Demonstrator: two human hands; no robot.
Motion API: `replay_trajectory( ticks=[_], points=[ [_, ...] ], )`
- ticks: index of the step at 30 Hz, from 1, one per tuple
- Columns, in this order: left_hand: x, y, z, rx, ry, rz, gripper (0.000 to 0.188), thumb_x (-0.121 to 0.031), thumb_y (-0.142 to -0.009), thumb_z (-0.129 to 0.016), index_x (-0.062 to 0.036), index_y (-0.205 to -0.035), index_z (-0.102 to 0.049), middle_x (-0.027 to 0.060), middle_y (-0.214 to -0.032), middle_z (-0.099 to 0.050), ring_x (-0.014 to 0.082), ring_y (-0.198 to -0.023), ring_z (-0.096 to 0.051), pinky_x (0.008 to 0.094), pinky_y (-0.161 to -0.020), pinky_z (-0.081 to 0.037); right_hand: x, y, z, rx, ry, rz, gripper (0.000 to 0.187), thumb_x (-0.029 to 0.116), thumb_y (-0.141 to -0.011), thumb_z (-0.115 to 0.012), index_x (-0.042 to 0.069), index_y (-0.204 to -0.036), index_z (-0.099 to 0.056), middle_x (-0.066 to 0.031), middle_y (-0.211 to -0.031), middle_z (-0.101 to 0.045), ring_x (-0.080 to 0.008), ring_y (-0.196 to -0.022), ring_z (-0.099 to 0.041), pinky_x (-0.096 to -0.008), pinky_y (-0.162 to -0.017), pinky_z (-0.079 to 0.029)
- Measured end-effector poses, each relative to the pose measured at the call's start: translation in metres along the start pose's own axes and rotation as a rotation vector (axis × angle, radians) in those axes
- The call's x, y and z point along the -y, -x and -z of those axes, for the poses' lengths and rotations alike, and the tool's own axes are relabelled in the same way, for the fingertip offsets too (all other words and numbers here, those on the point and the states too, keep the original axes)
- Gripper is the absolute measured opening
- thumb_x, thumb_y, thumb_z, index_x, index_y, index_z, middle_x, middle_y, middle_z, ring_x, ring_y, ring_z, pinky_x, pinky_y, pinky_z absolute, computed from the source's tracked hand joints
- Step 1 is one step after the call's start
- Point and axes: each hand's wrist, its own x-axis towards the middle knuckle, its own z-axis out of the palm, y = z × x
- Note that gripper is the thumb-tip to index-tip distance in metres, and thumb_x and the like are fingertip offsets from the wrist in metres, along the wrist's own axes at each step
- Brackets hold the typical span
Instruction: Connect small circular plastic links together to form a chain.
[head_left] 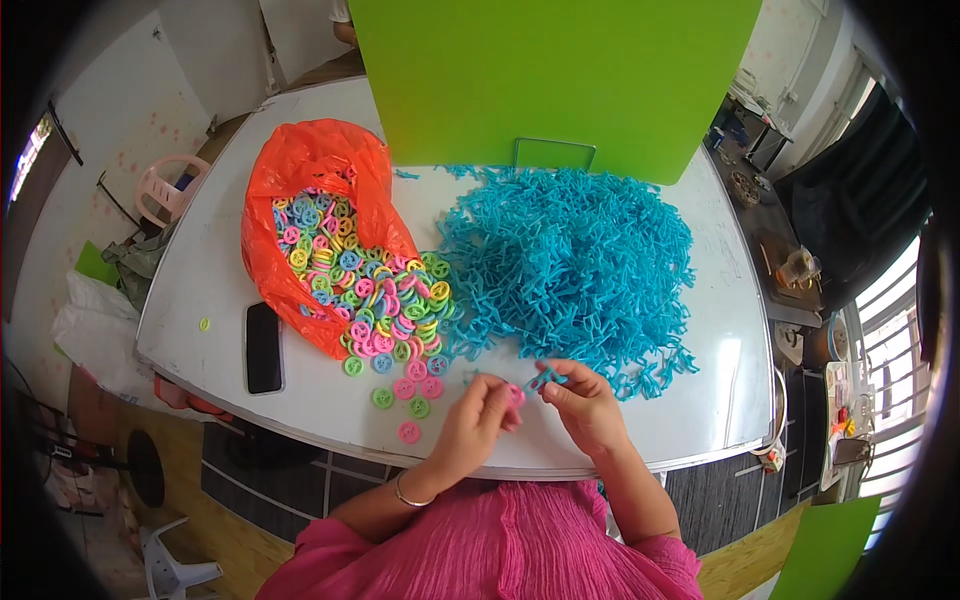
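Near the table's front edge, my left hand (478, 422) pinches a small pink plastic ring with spokes (515, 394), like a toy wheel. Close beside it, my right hand (586, 408) holds a small blue plastic piece (546, 379) between thumb and fingers; the two parts are nearly touching. Beyond my hands rises a big heap of blue plastic pieces (575, 260) with thin branching limbs. To the left, a red plastic bag (280, 170) lies open, and pink, green, yellow and blue wheels (385, 305) spill out of it. Several loose wheels (404, 388) lie left of my left hand.
A black phone (264, 348) lies on the white table (205, 270) left of the bag. A large green board (560, 80) stands at the back, with a thin metal frame (555, 142) before it. A pink chair (168, 185) is off to the left.
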Motion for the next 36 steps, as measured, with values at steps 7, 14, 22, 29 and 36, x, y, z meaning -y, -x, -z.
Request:
replay_trajectory(
  ticks=[7, 14, 22, 29, 36],
  points=[
    [0.012, 0.018, -0.014, 0.041, 0.159, 0.007, 0.018, -0.019, -0.102, -0.045, -0.0016, -0.104, -0.049, 0.0064, -0.082, -0.064, 0.0096, -0.07, -0.061, 0.0231, -0.059, -0.047, 0.002, 0.02, -0.001, 0.114, 0.056, -0.01, 0.029, 0.0, -0.088, -0.064, 0.001, -0.116, -0.058, -0.0069, -0.106, -0.062, -0.0129, -0.09, -0.062, -0.0274, -0.082, -0.05],
    [0.005, 0.009, -0.005, 0.073, 0.133, 0.069, 0.016, -0.019, -0.099, -0.051, -0.0039, -0.096, -0.052, 0.0022, -0.079, -0.061, 0.0072, -0.068, -0.058, 0.0216, -0.057, -0.044, -0.004, 0.022, 0.005, -0.056, 0.182, -0.001, 0.016, -0.002, -0.088, -0.062, 0.002, -0.103, -0.059, -0.0033, -0.094, -0.064, -0.011, -0.087, -0.06, -0.0245, -0.079, -0.048],
    [0.003, 0.003, -0.004, 0.186, 0.272, 0.337, 0.023, -0.027, -0.1, -0.049, -0.0069, -0.088, -0.053, -0.0015, -0.076, -0.055, 0.005, -0.062, -0.052, 0.0194, -0.054, -0.039, -0.004, 0.023, -0.001, 0.009, 0.165, -0.019, 0.019, -0.004, -0.08, -0.07, 0.003, -0.094, -0.059, -0.0037, -0.092, -0.064, -0.0127, -0.086, -0.061, -0.0259, -0.079, -0.047],
    [0.001, 0.001, -0.003, 0.162, 0.223, 0.225, 0.019, -0.024, -0.102, -0.047, -0.0065, -0.1, -0.054, -0.0024, -0.073, -0.05, 0.0042, -0.06, -0.049, 0.0186, -0.051, -0.036, -0.009, 0.024, 0.003, 0.057, 0.898, 0.405, 0.011, 0.0, -0.084, -0.069, 0.001, -0.093, -0.063, -0.0061, -0.097, -0.065, -0.0125, -0.089, -0.061, -0.0257, -0.082, -0.046],
    [-0.013, -0.002, -0.004, 0.074, 0.311, 0.235, 0.025, -0.027, -0.103, -0.043, -0.0089, -0.111, -0.057, -0.0043, -0.076, -0.05, 0.0029, -0.058, -0.045, 0.0171, -0.048, -0.03, -0.018, 0.027, 0.0, 0.015, 0.645, 0.309, 0.02, 0.003, -0.083, -0.071, 0.002, -0.102, -0.066, -0.0091, -0.092, -0.068, -0.0178, -0.088, -0.064, -0.0279, -0.079, -0.048]
  ],
)
